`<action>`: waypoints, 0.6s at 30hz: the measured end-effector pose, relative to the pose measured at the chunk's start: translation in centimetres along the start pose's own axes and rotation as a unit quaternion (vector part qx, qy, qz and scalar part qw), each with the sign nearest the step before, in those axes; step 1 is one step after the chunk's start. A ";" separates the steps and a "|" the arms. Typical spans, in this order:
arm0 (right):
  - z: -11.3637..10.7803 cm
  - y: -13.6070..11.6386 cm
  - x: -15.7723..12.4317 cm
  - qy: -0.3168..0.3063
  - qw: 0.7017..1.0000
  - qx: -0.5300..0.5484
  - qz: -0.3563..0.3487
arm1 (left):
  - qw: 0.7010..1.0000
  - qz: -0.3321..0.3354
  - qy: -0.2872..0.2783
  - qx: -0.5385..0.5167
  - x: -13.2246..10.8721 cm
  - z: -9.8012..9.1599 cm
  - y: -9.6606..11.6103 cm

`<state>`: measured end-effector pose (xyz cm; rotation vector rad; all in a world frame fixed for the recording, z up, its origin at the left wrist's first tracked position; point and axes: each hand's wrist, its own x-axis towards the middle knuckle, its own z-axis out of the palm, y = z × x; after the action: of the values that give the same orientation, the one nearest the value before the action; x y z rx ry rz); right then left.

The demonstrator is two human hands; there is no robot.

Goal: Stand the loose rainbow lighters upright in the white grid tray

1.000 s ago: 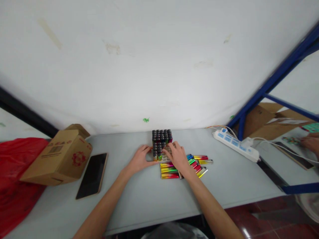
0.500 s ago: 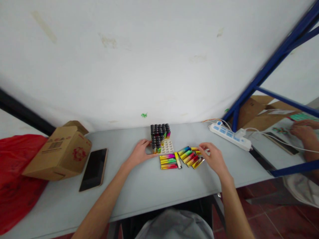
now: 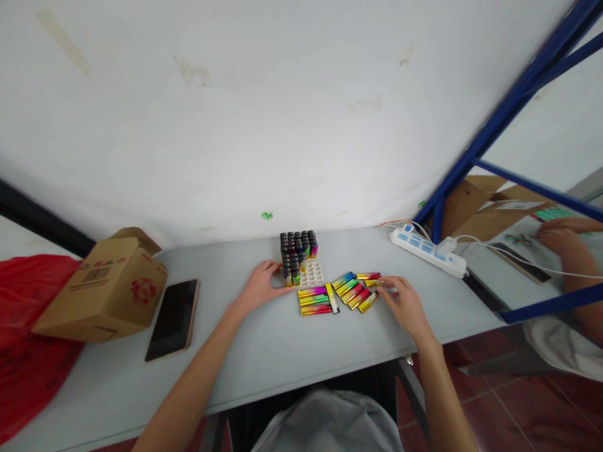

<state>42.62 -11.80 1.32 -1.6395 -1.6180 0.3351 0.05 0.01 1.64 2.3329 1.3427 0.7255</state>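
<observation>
A white tray with round holes stands near the back of the grey table, and several upright lighters with black tops fill its far and left rows. My left hand rests against the tray's left side, fingers curled on it. Several rainbow-coloured lighters lie flat on the table in front of the tray. My right hand sits at the right end of that row, its fingers touching the rightmost lighters; whether it grips one is hidden.
A black phone and a cardboard box lie at the left, beside a red bag. A white power strip lies at the back right by a blue rack post. Another person's arm works at the far right.
My right hand left the tray and moved right to the loose lighters' right end. The left hand stayed on the tray. The view drifted slightly.
</observation>
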 end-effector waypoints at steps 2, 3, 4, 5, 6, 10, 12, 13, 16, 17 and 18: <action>-0.5 0.1 0.7 -0.005 1.000 -0.001 0.005 | 1.000 0.005 0.003 -0.001 0.0 0.0 0.0; -0.8 0.1 0.9 -0.012 1.000 0.000 0.005 | 1.000 0.006 0.004 -0.002 0.0 0.0 0.0; -1.0 0.1 1.0 -0.025 1.000 0.001 0.004 | 1.000 0.007 0.006 -0.003 0.0 0.0 0.0; -1.3 0.0 1.0 -0.041 0.999 0.002 0.001 | 1.000 0.007 0.007 -0.004 -0.1 0.0 0.0; -1.4 -0.1 0.9 -0.060 0.998 0.003 -0.002 | 1.000 0.006 0.006 -0.005 -0.1 0.0 -0.1; -1.6 -0.2 -0.5 -0.122 0.992 0.013 -0.017 | 1.000 0.001 -0.001 -0.009 -0.2 0.0 -0.1; -1.6 -0.1 -1.1 -0.126 0.992 0.018 -0.016 | 1.000 0.000 -0.004 -0.008 -0.2 0.0 -0.1; -1.7 -0.1 -1.4 -0.126 0.992 0.020 -0.012 | 1.000 0.000 -0.005 -0.007 -0.3 -0.1 -0.1; -2.2 -0.1 -1.6 -0.136 0.990 0.024 -0.001 | 1.000 -0.004 -0.008 -0.004 -0.3 0.0 -0.1; -2.5 -0.2 -1.6 -0.144 0.989 0.025 0.006 | 1.000 -0.005 -0.007 -0.003 -0.4 0.0 -0.2; -2.8 -0.3 -1.6 -0.156 0.987 0.030 0.016 | 1.000 -0.006 -0.006 -0.002 -0.4 0.0 -0.2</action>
<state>44.08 -14.31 2.84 -1.6294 -1.7917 0.6798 -0.23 -0.23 1.43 2.3206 1.3471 0.7089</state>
